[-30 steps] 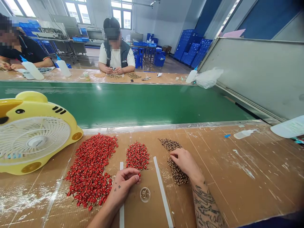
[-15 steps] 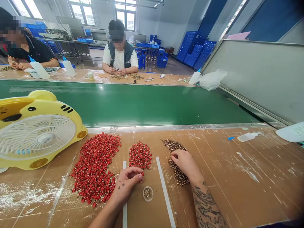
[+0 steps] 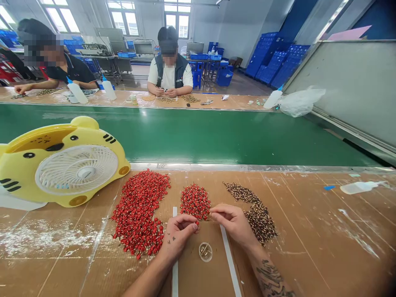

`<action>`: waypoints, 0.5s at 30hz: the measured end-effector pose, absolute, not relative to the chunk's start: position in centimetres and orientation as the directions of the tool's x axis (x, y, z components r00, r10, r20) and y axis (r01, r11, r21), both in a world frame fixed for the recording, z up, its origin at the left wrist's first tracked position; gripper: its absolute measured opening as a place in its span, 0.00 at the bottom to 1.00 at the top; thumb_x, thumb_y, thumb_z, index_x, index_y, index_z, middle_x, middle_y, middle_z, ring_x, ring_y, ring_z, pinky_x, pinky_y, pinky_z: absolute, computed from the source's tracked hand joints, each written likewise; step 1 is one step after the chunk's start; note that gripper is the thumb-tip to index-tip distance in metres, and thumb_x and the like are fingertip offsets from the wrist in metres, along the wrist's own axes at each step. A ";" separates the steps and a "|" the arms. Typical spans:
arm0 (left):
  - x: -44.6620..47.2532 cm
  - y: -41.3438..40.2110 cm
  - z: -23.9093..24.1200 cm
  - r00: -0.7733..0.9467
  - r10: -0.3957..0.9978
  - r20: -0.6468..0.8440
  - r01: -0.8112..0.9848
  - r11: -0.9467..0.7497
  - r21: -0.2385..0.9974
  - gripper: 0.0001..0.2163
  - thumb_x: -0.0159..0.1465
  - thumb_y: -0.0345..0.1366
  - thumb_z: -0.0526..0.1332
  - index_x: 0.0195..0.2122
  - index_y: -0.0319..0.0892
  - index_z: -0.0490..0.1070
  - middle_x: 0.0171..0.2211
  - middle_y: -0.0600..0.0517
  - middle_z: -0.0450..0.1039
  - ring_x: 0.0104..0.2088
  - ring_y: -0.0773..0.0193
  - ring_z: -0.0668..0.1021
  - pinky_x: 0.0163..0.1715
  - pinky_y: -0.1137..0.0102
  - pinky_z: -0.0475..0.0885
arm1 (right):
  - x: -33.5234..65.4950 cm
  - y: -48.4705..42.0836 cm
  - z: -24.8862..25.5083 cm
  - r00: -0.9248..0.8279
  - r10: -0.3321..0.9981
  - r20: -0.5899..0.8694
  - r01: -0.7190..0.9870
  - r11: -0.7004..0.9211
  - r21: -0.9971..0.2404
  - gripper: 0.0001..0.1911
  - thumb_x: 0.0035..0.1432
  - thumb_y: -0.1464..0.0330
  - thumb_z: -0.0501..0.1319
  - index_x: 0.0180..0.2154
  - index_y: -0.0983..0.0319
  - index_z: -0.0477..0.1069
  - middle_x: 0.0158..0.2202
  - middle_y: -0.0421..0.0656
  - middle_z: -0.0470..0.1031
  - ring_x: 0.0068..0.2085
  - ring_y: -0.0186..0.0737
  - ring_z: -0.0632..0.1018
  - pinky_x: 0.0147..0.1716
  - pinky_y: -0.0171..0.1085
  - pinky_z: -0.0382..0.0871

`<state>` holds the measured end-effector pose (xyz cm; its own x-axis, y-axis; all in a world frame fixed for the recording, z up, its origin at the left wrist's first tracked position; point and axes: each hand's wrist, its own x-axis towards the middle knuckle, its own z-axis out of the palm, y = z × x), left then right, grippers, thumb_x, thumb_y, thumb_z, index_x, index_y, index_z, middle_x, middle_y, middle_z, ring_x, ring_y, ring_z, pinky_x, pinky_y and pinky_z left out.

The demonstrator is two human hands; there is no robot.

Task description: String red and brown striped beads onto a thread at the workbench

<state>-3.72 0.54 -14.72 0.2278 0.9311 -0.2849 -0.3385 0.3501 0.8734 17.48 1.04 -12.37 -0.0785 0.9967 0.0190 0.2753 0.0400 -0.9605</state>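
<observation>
My left hand [image 3: 181,236] is closed in a pinch, with a small red piece [image 3: 197,223] between thumb and forefinger. Just to its right, my right hand [image 3: 233,220] has its thumb and fingertips pressed together; anything in them is too small to make out. Beyond both hands lies a small heap of red pieces [image 3: 194,201]. A larger heap of similar red pieces [image 3: 140,206] spreads to the left. Dark and gold beads [image 3: 261,222] lie in a curved pile by my right wrist. Below the hands, a small clear cup [image 3: 205,252] holds a thin stick.
White strips [image 3: 230,260] edge the cardboard work area. A yellow animal-faced fan [image 3: 64,165] stands at left. A green belt [image 3: 216,136] crosses ahead, with two people [image 3: 169,70] seated beyond it. A squeeze bottle [image 3: 359,187] lies at right.
My right hand has left the pile of dark and gold beads and come left, close to my left hand. The left hand keeps its red piece. The view has turned somewhat left.
</observation>
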 end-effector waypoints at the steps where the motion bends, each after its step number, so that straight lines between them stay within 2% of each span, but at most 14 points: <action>1: -3.7 0.5 -14.7 0.222 0.934 -0.279 -0.336 0.342 0.878 0.08 0.51 0.34 0.72 0.31 0.38 0.80 0.24 0.52 0.79 0.25 0.66 0.78 0.31 0.73 0.73 | 16.6 0.9 -12.4 -0.132 0.991 0.011 0.243 0.043 -0.969 0.09 0.58 0.64 0.64 0.35 0.61 0.80 0.35 0.45 0.80 0.37 0.42 0.79 0.36 0.34 0.73; 3: -3.8 0.5 -14.6 0.220 0.939 -0.264 -0.330 0.326 0.886 0.07 0.52 0.34 0.72 0.31 0.39 0.80 0.25 0.51 0.80 0.26 0.65 0.79 0.32 0.73 0.74 | 15.2 0.7 -12.6 -0.185 0.983 -0.008 0.198 0.029 -0.980 0.07 0.58 0.65 0.65 0.36 0.61 0.80 0.35 0.44 0.81 0.37 0.41 0.79 0.37 0.35 0.72; 6: -3.8 0.5 -14.6 0.224 0.947 -0.230 -0.329 0.296 0.897 0.05 0.53 0.33 0.71 0.31 0.39 0.80 0.26 0.51 0.80 0.27 0.66 0.79 0.32 0.73 0.74 | 14.3 0.5 -13.1 -0.167 0.986 -0.030 0.119 -0.010 -0.993 0.06 0.58 0.66 0.65 0.36 0.60 0.80 0.34 0.44 0.80 0.36 0.41 0.79 0.36 0.35 0.72; 10: -3.7 0.4 -14.7 0.221 0.958 -0.183 -0.348 0.253 0.903 0.05 0.53 0.33 0.71 0.31 0.39 0.80 0.27 0.51 0.79 0.27 0.67 0.78 0.31 0.74 0.74 | 14.1 0.4 -13.5 -0.115 0.992 0.046 0.029 0.050 -0.998 0.06 0.56 0.65 0.68 0.34 0.60 0.80 0.36 0.45 0.79 0.38 0.42 0.78 0.39 0.36 0.72; 15: -3.5 0.4 -14.5 0.233 0.959 -0.159 -0.382 0.240 0.892 0.06 0.53 0.33 0.72 0.31 0.39 0.80 0.28 0.51 0.79 0.27 0.67 0.78 0.31 0.74 0.74 | 13.7 0.5 -13.6 -0.147 0.985 0.085 -0.024 0.082 -0.996 0.06 0.57 0.63 0.69 0.33 0.60 0.80 0.33 0.44 0.77 0.36 0.40 0.77 0.37 0.35 0.72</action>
<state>-3.54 0.43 -14.49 0.2328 0.9595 -0.1587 -0.3821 0.2403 0.8923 13.68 0.46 -13.57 -0.1469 0.9855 0.0851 -0.0239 0.0825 -0.9963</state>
